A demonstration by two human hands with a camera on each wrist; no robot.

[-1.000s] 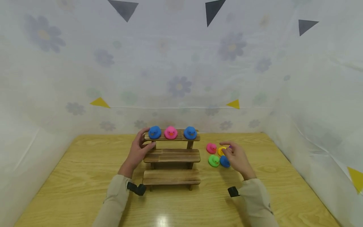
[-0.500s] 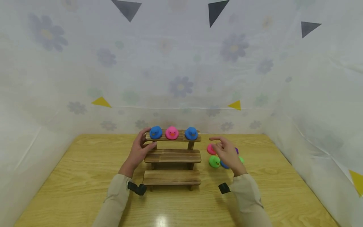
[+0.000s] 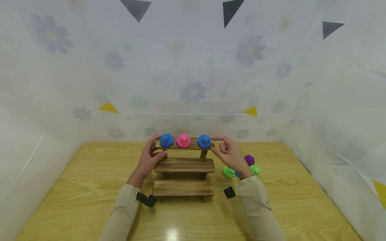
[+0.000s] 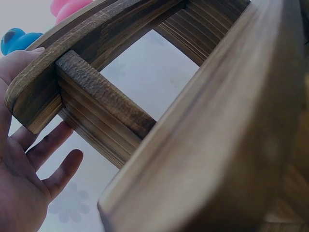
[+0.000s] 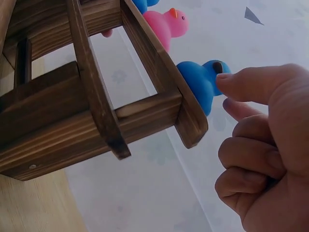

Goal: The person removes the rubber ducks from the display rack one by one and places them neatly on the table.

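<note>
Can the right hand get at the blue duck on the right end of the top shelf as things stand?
Likely yes: the right hand is close beside the blue duck, thumb and forefinger apart, with nothing visible blocking the way.

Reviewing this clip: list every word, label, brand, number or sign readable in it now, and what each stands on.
None: no text is readable in any view.
Wooden stand: only wood grain shows.
Toy ducks: faces, no lettering visible.
Backdrop: flowers and plain triangles, no letters.
Black wrist devices: too small to tell.
</note>
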